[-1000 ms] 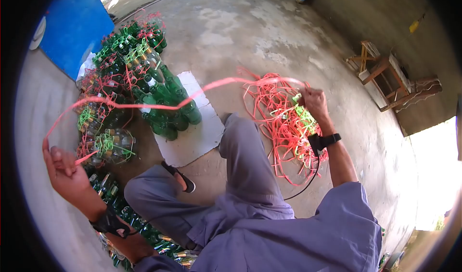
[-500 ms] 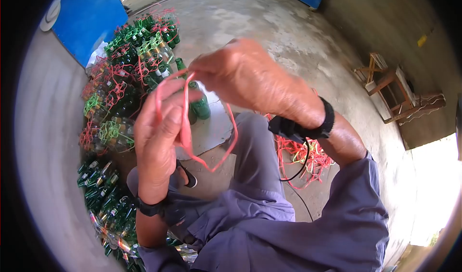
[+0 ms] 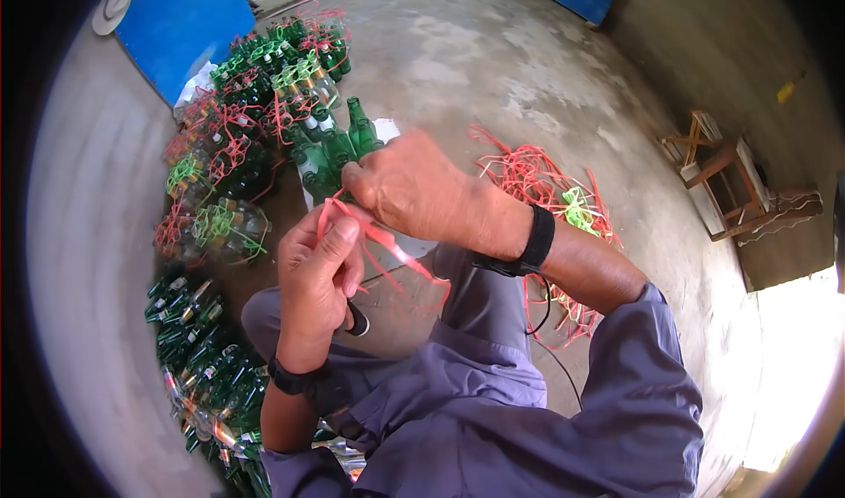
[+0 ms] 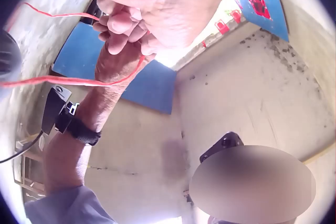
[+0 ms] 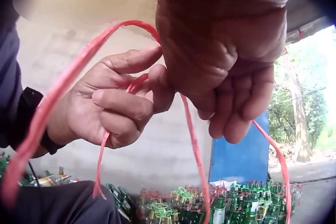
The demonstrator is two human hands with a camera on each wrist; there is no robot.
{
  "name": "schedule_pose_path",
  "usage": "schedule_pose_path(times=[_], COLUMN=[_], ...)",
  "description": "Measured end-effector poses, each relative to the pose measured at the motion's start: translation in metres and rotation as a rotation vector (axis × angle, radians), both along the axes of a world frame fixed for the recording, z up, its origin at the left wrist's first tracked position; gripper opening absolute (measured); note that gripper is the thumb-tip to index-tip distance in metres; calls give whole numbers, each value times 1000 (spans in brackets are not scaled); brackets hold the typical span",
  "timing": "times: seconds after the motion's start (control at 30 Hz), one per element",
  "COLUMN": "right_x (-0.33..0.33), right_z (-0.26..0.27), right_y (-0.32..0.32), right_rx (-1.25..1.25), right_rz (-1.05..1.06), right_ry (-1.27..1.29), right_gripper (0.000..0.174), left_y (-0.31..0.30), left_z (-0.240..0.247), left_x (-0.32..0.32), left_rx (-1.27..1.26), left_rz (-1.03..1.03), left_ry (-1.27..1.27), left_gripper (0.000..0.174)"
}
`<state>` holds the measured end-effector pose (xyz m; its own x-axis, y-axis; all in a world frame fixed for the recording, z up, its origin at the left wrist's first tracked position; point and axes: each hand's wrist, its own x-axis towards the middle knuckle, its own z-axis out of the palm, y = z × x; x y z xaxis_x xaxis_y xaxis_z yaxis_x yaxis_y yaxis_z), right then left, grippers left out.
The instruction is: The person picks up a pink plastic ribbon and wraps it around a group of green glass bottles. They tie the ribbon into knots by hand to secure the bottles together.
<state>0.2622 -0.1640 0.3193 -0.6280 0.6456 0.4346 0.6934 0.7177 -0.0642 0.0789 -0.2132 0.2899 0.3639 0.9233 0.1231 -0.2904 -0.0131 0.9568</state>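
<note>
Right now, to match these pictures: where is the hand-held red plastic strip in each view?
Head: left of centre, red plastic strip.
Left wrist: upper left, red plastic strip.
Right wrist: red plastic strip arching from lower left.
Shared landmark: left hand.

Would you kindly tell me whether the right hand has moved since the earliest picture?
Yes: the right hand has moved left, from over the pile of red strips to beside the left hand.

left hand (image 4: 170, 3) up top | right hand (image 4: 122, 62) against it | red strips (image 4: 63, 81) trailing from fingers (image 4: 121, 23) | blue panel (image 4: 149, 87) behind
</note>
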Motion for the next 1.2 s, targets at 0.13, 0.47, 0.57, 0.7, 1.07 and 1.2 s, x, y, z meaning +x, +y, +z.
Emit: schedule_pose_path(times=[0.13,0.47,0.57,0.7,1.07,1.2], right_x=[-2,0,31,89,278,315], right_z=[-12,-13,-24,-50,-154,-156], right_y=[1,-2,11,29,16,-13], right_rx=[122,213,154,33,-390,-604], right_rz=[29,-12,-151,-420,-915,-1097], right_ry=[-75,-35,-24,-71,3,120], right_gripper=[13,6,7,16,19,26], left_y=[-7,-15,-11,-6,37,46], left_z=[-6,1,11,34,59,42], left_x=[1,-43,-80,-130,-388,-390], left_rx=[-121,-30,72,256,429,342], left_rz=[130,203,293,540,962,1053], left_ry=[-145,135,86,-1,-3,-11], left_gripper=[39,27,25,28,25,29])
